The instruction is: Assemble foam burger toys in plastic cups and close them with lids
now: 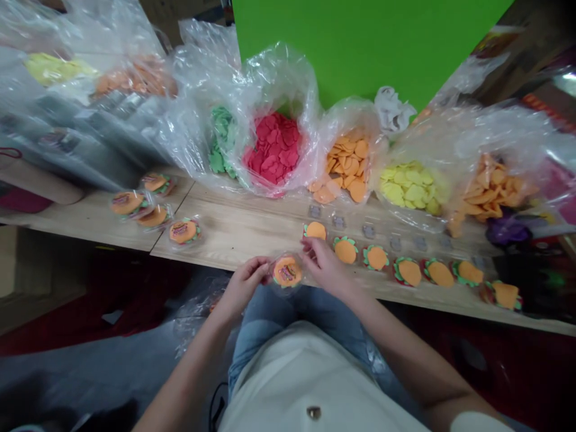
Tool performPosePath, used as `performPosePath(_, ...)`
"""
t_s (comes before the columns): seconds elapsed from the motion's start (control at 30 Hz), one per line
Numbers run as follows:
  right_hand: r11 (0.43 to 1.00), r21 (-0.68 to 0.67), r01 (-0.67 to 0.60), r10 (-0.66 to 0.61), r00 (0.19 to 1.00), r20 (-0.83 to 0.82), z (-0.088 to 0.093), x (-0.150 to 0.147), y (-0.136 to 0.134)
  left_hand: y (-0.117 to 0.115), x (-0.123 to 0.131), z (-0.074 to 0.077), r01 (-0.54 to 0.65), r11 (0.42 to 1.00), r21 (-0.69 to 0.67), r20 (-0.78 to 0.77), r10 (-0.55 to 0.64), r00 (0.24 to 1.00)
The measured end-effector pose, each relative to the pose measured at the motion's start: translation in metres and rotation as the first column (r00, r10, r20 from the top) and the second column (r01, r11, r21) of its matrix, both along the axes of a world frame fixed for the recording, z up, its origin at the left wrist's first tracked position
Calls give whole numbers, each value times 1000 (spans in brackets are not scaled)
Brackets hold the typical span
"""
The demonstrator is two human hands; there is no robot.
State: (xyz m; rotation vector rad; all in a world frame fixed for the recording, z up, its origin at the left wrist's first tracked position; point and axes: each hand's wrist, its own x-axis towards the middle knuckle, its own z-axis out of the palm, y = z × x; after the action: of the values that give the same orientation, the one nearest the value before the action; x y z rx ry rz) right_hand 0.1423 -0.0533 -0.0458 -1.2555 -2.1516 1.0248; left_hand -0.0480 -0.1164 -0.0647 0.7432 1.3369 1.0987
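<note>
In front of my lap, at the table's near edge, is a foam burger in a clear plastic case (288, 273) with printing on its orange top. My left hand (249, 277) pinches the case's left side. My right hand (324, 262) has its fingers closed at the upper right edge of the same case. Just beyond my right hand sits a plain-topped foam burger (315, 230), partly hidden by my fingers. A row of similar foam burgers (375, 257) with green frills runs off to the right, with clear plastic lids (369, 230) behind them.
Along the back stand clear bags of red foam pieces (274, 147), green pieces (221, 138), orange pieces (348, 162) and yellow pieces (410, 186). Several cased burgers (184, 231) lie on the left part of the wooden table (229, 225). A green panel (360, 48) rises behind.
</note>
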Motion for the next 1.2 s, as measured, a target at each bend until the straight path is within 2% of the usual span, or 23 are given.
performPosePath(0.03,988,-135,-79,80,997,-3,0,5,0,-9,0,3,77,997,1,-24,-77,997)
performPosePath(0.07,942,-281,-184,184,983,-25,-2,11,-2,-19,1,5,156,988,-5,-47,-156,987)
performPosePath(0.13,784,-511,-354,353,930,-102,-7,23,-14,-39,6,5,288,957,-40,-63,-290,955)
performPosePath(0.2,647,-626,-436,452,880,-146,-13,35,-31,-57,15,0,362,927,-96,-53,-368,928)
performPosePath(0.23,611,-645,-459,487,860,-150,-16,40,-40,-65,19,-2,376,918,-125,-47,-384,922)
performPosePath(0.27,603,-644,-471,510,848,-143,-18,44,-49,-71,23,-5,375,914,-154,-46,-385,922)
performPosePath(0.3,610,-632,-479,523,842,-133,-19,48,-57,-76,27,-6,366,913,-179,-51,-380,924)
performPosePath(0.37,664,-574,-479,526,845,-96,-19,53,-69,-82,30,-5,372,905,-205,-69,-393,917)
performPosePath(0.47,727,-479,-492,540,841,-44,-17,56,-77,-82,28,4,449,880,-156,-124,-468,875)
performPosePath(0.6,766,-360,-533,553,831,-55,-17,53,-75,-75,27,14,613,787,-73,-135,-616,776)
performPosePath(0.67,800,-357,-482,494,867,-62,-20,51,-77,-71,32,13,655,752,-76,-106,-659,744)
performPosePath(0.7,823,-373,-428,439,896,-58,-23,51,-80,-70,36,11,651,755,-84,-81,-656,750)
performPosePath(0.77,868,-407,-285,298,954,-32,-28,53,-89,-68,44,7,593,795,-126,2,-598,802)
performPosePath(0.83,891,-428,-149,160,987,-9,-32,55,-101,-67,51,4,482,857,-183,70,-478,876)
performPosePath(0.97,913,-407,29,-65,995,-74,-34,58,-115,-68,64,6,268,945,-187,75,-258,963)
performPosePath(1.07,931,-362,54,-115,982,-147,-30,59,-109,-69,76,9,133,982,-136,55,-126,990)
performPosePath(1.2,950,-313,-3,-56,982,-179,-23,66,-92,-69,88,9,42,995,-95,58,-36,998)
